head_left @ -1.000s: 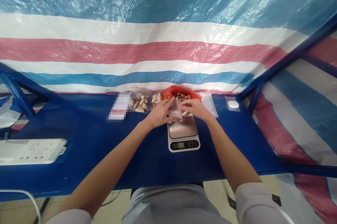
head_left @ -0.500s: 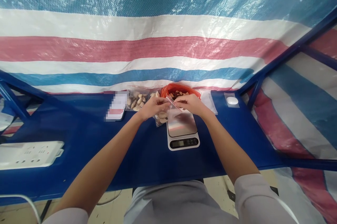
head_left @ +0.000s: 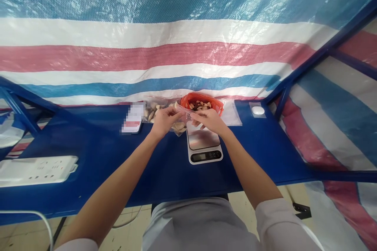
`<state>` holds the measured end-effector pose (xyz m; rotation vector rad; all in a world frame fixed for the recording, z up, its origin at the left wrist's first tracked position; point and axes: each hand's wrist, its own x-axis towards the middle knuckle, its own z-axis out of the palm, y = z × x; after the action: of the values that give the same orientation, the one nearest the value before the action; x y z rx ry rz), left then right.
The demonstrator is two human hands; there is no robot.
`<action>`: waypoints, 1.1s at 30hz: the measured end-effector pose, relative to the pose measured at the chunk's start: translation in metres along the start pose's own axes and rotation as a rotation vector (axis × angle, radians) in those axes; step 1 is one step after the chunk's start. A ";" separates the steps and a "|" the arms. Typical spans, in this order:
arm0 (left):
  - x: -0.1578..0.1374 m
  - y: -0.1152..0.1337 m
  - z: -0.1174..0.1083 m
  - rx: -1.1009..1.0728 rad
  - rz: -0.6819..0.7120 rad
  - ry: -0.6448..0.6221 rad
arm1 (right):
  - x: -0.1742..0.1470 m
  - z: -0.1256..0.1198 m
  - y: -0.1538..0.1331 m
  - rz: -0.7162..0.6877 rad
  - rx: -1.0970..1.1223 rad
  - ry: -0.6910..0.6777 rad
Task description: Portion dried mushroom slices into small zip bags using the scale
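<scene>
A person's left hand (head_left: 163,122) and right hand (head_left: 210,120) pinch a clear bag (head_left: 186,112) between them, a scale (head_left: 203,139) near the right; light, even fingertip pressure should best control the thin film.

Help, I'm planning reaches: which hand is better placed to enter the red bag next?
Probably the right hand: it is in front of the red bag, the left hand off to its left. Both pinch the clear bag between them.
</scene>
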<state>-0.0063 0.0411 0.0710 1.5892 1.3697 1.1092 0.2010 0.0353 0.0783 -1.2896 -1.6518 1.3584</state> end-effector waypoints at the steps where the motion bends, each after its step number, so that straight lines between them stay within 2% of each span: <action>1: -0.002 0.000 0.001 -0.019 0.005 0.003 | 0.000 0.005 -0.001 0.023 0.029 -0.002; 5: -0.011 0.002 -0.001 -0.047 -0.002 -0.049 | 0.006 0.016 -0.001 0.070 0.124 0.025; 9: -0.015 0.009 -0.006 -0.068 -0.049 -0.212 | 0.010 0.017 0.003 0.041 0.105 0.015; 12: -0.012 0.015 -0.007 -0.226 -0.191 -0.299 | 0.011 0.017 0.007 -0.025 0.080 0.019; 16: -0.004 0.016 -0.005 -0.404 -0.436 -0.333 | 0.008 0.020 0.009 -0.100 0.019 0.040; 22: 0.003 0.006 -0.004 -0.533 -0.631 -0.332 | 0.003 0.020 0.013 -0.209 -0.041 0.034; 27: -0.002 0.004 -0.002 -0.617 -0.635 -0.320 | 0.003 0.016 0.018 -0.233 -0.074 0.057; 33: -0.009 0.000 0.008 -0.620 -0.512 -0.243 | 0.000 0.008 0.012 -0.170 -0.038 0.015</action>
<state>0.0005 0.0326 0.0673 0.8292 1.0433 0.8692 0.1979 0.0323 0.0645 -1.1488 -1.7419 1.2195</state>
